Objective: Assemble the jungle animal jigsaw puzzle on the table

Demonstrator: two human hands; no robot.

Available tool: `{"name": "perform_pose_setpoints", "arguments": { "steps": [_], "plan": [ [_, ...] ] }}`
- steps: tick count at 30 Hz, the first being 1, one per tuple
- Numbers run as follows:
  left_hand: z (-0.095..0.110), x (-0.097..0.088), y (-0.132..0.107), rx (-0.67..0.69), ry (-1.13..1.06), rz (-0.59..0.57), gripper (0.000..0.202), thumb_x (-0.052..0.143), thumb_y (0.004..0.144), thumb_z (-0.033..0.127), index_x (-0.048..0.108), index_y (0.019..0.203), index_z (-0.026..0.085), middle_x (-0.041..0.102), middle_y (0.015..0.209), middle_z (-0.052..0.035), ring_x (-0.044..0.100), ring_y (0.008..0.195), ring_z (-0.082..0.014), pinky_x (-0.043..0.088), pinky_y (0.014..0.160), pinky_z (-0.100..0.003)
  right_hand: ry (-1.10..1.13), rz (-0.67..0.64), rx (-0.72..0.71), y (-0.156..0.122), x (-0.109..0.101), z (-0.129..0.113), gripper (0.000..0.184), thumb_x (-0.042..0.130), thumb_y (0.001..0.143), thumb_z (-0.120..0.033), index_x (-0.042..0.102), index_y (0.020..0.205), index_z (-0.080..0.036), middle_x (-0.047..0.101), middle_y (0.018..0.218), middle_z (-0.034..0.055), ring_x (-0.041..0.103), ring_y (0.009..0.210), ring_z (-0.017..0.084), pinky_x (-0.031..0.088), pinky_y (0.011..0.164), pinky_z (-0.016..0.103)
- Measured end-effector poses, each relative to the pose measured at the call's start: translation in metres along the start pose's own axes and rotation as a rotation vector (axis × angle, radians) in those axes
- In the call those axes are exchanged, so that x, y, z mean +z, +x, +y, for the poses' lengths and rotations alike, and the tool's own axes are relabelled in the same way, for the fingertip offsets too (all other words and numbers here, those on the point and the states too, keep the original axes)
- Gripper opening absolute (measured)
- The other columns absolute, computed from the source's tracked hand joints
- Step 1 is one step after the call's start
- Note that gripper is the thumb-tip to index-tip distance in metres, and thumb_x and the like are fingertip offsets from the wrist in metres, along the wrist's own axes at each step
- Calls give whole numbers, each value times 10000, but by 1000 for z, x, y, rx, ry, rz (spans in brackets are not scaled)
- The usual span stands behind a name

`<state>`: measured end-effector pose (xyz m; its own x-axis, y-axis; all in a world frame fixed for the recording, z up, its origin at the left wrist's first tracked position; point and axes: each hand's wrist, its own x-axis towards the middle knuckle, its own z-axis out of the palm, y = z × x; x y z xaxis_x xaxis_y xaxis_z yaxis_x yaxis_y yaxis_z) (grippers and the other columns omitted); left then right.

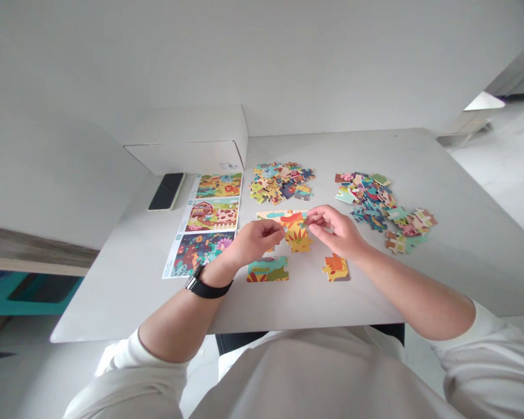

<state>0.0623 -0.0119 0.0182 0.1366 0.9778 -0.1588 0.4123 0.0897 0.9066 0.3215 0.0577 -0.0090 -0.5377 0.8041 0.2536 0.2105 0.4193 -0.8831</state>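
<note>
Both my hands hover over a partly joined jigsaw puzzle (297,240) in yellow, orange and pale blue. My left hand (258,240) is closed, thumb against the fingers, at the puzzle's left side; what it grips, if anything, is hidden. Thumb and fingers of my right hand (335,231) pinch together at the puzzle's right edge, with a small greenish puzzle piece (305,223) showing at the tips. Nearer me lie a joined green-and-teal section (268,269) with a crocodile and, to the right, a separate yellow-orange section (336,268).
A heap of loose pieces (273,183) lies behind the puzzle, and another heap (369,198) spreads to the right. Left of my hands is a sheet with three pictures (213,215). A phone (167,191) and a white box (187,156) sit at the back left of the table (126,279).
</note>
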Motion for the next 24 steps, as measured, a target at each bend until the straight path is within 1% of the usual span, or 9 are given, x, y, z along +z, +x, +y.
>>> {"name": "perform_pose_setpoints", "arguments": {
  "steps": [2,8,10,12,15,16,18,21,24],
  "plan": [
    [1,3,-1,37,59,-33,328,667,923,499,721,820,193,634,681,10,495,586,-116,384,551,-250,17,-19,31,1,-1,0,343,699,1011,-491,706,1284,-285,807,1151,72,771,1041,234,631,885,357],
    [1,9,-4,123,228,-117,318,633,970,470,725,808,211,638,676,20,526,615,-136,414,605,-276,72,-182,208,6,-12,-6,263,765,927,-476,776,1033,-235,760,877,23,660,691,154,535,639,288],
    [0,10,-6,155,302,-120,271,643,984,450,744,880,221,696,761,8,578,645,-146,452,644,-286,101,-263,282,6,-19,-6,245,790,892,-450,767,1004,-233,756,840,15,655,660,150,512,591,277],
    [0,13,-10,225,401,-58,239,708,967,459,736,988,223,743,917,-21,637,720,-169,505,715,-310,98,-351,362,6,-27,-6,220,807,863,-420,755,972,-236,755,797,7,654,627,149,492,551,268],
    [0,21,-19,406,535,33,452,842,892,517,677,1197,225,735,1208,-103,711,1009,-268,573,919,-401,49,-444,441,4,-35,-8,179,814,835,-380,750,934,-246,755,752,-8,654,601,153,490,545,273],
    [1,25,-22,463,574,25,521,866,877,524,657,1253,230,717,1284,-127,701,1129,-310,572,990,-439,39,-464,452,3,-35,-9,169,813,828,-371,750,927,-249,754,747,-12,656,606,156,496,557,278],
    [3,34,-28,529,654,-3,532,866,893,479,637,1306,235,693,1368,-152,659,1272,-363,555,1073,-496,46,-484,465,2,-34,-11,160,808,816,-359,745,917,-251,747,739,-17,655,613,159,502,577,286],
    [7,43,-33,552,751,-17,420,794,955,350,636,1320,215,700,1378,-159,661,1259,-361,564,1062,-508,68,-507,480,2,-33,-12,176,802,813,-378,737,912,-249,739,729,-19,646,606,157,493,579,288],
    [6,47,-34,575,795,-30,371,748,989,329,644,1323,207,726,1336,-146,679,1199,-336,579,1019,-487,-43,-557,462,3,-43,-11,207,776,858,-447,764,946,-260,779,800,-8,677,657,163,499,610,285]
  ]
}}
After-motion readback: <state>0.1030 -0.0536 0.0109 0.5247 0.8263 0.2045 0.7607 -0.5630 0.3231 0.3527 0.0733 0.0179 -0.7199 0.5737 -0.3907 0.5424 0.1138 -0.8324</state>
